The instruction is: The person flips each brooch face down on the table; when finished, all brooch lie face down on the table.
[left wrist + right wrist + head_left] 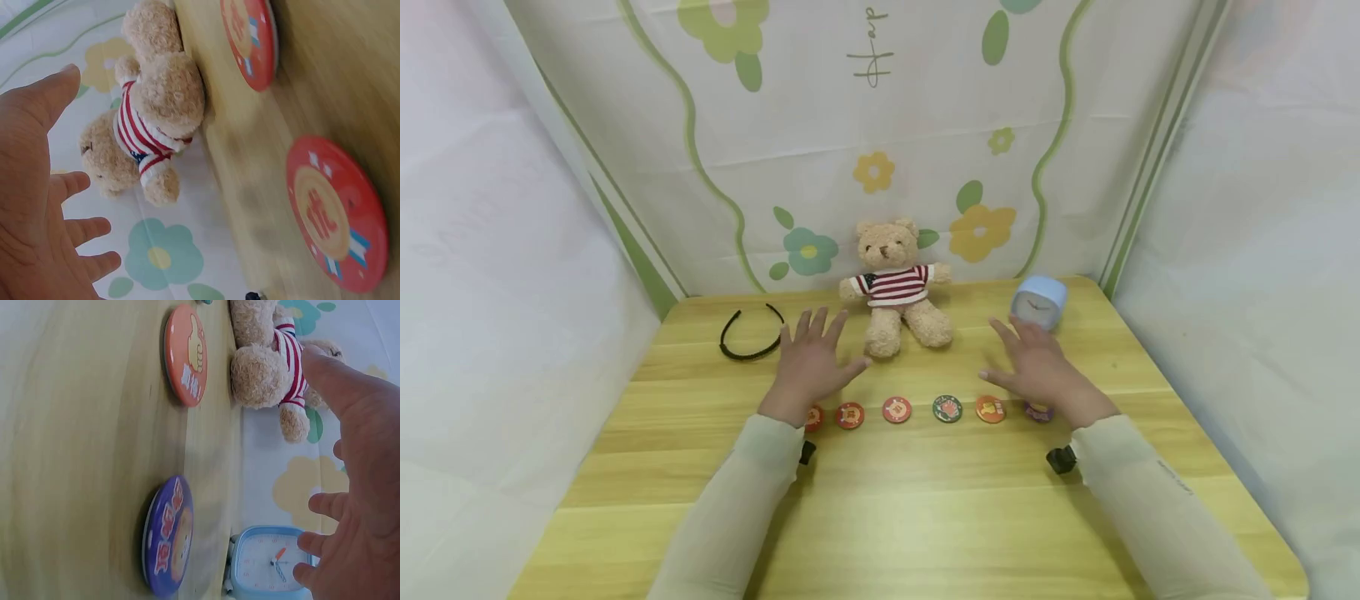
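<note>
My left hand (pixel 811 367) hovers over the left end of a row of round badges, fingers spread and holding nothing. Beneath its wrist lies a red badge (pixel 814 418), partly covered; a second red badge (pixel 850 415) and a third red badge (pixel 897 409) follow to the right. A green badge (pixel 947 408) and an orange badge (pixel 990 409) continue the row. My right hand (pixel 1041 371), also spread and holding nothing, is above the purple badge (pixel 169 536), which it partly hides in the head view. A teddy bear (pixel 892 287) in a striped shirt sits behind the row.
A black headband (pixel 751 357) lies at the back left of the wooden table (pixel 925 517). The blue alarm clock (pixel 1039 302) stands at the back right, just beyond my right fingertips. A flower-printed cloth (pixel 820 125) hangs behind the table.
</note>
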Available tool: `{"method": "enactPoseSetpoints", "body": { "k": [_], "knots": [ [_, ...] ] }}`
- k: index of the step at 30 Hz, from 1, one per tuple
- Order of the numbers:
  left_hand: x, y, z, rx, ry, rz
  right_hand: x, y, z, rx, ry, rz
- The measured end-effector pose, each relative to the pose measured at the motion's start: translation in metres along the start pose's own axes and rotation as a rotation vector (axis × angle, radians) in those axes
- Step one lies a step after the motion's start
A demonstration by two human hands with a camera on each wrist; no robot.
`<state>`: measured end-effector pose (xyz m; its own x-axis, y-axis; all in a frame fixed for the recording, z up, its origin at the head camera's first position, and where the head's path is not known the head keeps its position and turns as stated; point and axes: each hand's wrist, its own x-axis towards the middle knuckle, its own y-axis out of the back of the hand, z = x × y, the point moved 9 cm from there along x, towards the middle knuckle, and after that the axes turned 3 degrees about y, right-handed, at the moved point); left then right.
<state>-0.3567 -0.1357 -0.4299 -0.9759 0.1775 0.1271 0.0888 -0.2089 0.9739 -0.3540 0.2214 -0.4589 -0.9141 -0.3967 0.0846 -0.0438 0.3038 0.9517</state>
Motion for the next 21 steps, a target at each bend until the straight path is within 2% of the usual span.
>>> {"method": "enactPoseSetpoints", "body": {
  "k": [5, 12, 21],
  "knots": [
    [0.004, -0.002, 0.015, -0.004, -0.028, -0.013, -0.006, 0.002, 0.008, 0.055, 0.022, -0.001],
    [0.006, -0.013, 0.04, -0.023, -0.08, -0.024, -0.014, -0.003, 0.022, 0.194, 0.012, -0.039],
    [0.007, -0.026, 0.077, 0.001, -0.19, -0.06, -0.022, -0.005, 0.034, 0.192, -0.006, -0.069]
  ]
}}
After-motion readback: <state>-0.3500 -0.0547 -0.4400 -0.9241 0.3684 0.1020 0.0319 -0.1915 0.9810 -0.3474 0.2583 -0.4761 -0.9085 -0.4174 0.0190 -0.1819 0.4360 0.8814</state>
